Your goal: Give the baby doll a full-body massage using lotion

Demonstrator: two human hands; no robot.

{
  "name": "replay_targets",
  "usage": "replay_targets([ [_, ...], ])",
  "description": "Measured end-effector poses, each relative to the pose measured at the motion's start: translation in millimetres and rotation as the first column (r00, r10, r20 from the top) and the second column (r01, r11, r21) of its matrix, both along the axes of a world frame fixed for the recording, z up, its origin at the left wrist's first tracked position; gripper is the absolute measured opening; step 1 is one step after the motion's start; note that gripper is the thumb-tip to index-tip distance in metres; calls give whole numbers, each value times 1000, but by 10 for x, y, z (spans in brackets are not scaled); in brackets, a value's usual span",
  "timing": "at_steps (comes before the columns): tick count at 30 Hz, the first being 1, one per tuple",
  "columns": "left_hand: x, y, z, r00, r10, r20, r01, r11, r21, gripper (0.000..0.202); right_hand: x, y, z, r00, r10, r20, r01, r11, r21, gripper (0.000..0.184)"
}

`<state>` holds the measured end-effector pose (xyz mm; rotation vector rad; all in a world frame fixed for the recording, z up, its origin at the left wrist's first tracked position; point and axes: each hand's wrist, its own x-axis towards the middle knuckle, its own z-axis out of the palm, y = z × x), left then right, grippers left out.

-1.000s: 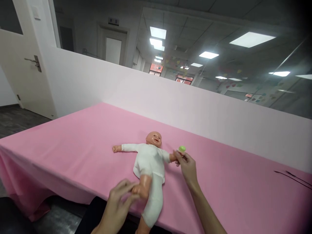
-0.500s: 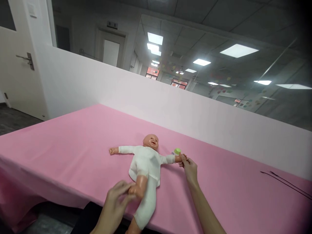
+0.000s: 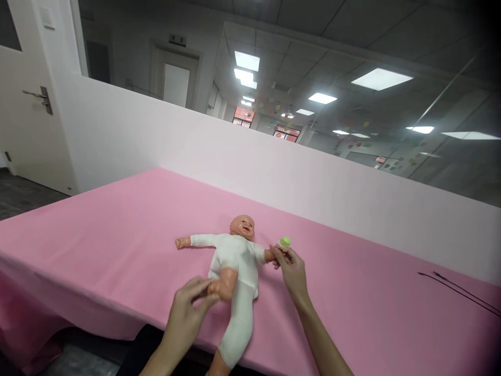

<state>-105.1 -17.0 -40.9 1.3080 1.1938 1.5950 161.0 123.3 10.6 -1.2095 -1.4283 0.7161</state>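
A baby doll in a white suit lies on its back on the pink tablecloth, head toward the far wall. One of its arms stretches out to the left. My left hand grips the doll's raised bare leg near the foot. My right hand pinches the doll's other hand at the wrist. A small green-topped object sits on the cloth just beyond my right hand's fingertips. The doll's second leg, in white cloth, hangs over the near table edge.
A low white partition wall runs along the far side of the table, with glass above it. Thin dark lines lie on the cloth at the far right. A white door stands at the left.
My right hand has pulled the doll's arm inward, bending it toward the body. My left hand has lifted the leg slightly higher. The doll stays in place.
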Motion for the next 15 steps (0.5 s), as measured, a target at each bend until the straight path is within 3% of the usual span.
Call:
replay_targets([
  [2,77,379,81,998,41,40,-42,999,15,30,-233,-111,-52,980,138,141,-138,990,-9,49],
  [4,152,682,64,996,6,94,-8,1000,20,28,-384,-166,-163,948,198,248,-201,979,-14,48],
  [7,197,785,2,994,-8,107,6,1000,13,27,-347,-91,-238,969,158,191,-158,987,-16,52],
  [9,159,574,-21,998,24,59,-24,1000,12,27,-130,47,-211,997,55,51,-52,997,-52,58],
  [11,66,199,-75,999,44,10,-44,999,10,30,183,198,-208,991,-119,-62,113,989,-96,62],
  [15,-165,-619,-447,997,-17,-69,13,998,-65,30,735,365,-493,908,-396,-140,356,902,-247,64],
])
